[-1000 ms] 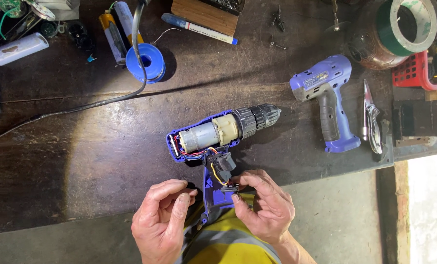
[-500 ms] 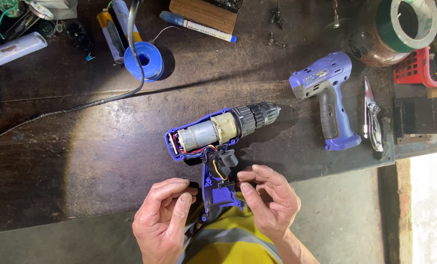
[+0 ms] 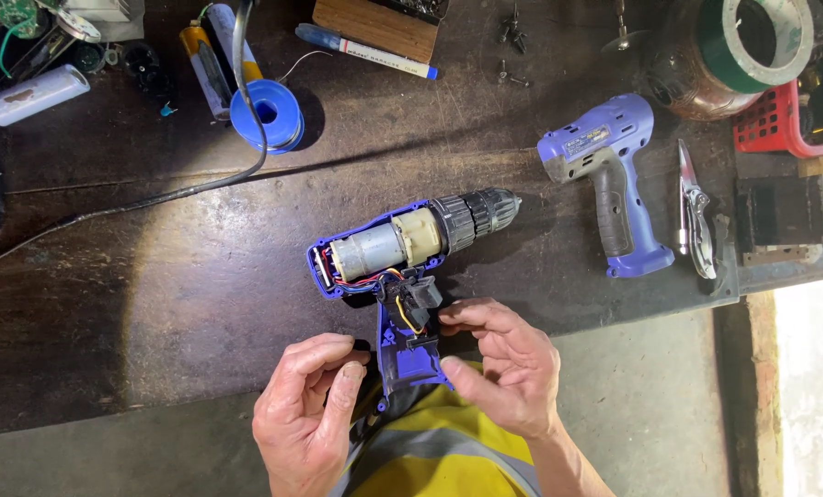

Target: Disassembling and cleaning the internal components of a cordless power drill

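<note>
An opened blue cordless drill [image 3: 402, 248] lies on the dark workbench [image 3: 154, 304] with its motor, gearbox and black chuck exposed. Coloured wires run down into its handle half-shell [image 3: 409, 359], which hangs over the bench's front edge. My left hand [image 3: 305, 410] sits just left of the handle, fingers curled against the thumb, with nothing visible in them. My right hand [image 3: 503, 368] is just right of the handle, fingers apart. Its thumb is beside the black trigger switch [image 3: 420, 296] and its fingertips are at the shell's edge.
The drill's other blue shell half [image 3: 609, 179] lies to the right, beside metal snips [image 3: 692, 212]. At the back are a blue solder spool [image 3: 266, 112], a black cable [image 3: 154, 195], a marker pen [image 3: 365, 46], loose screws [image 3: 512, 37], green tape [image 3: 765, 41] and a red basket [image 3: 775, 124].
My right hand has let go of the handle's upper part and opened, shifting slightly right. My left hand has stayed curled beside the handle. The drill has barely moved.
</note>
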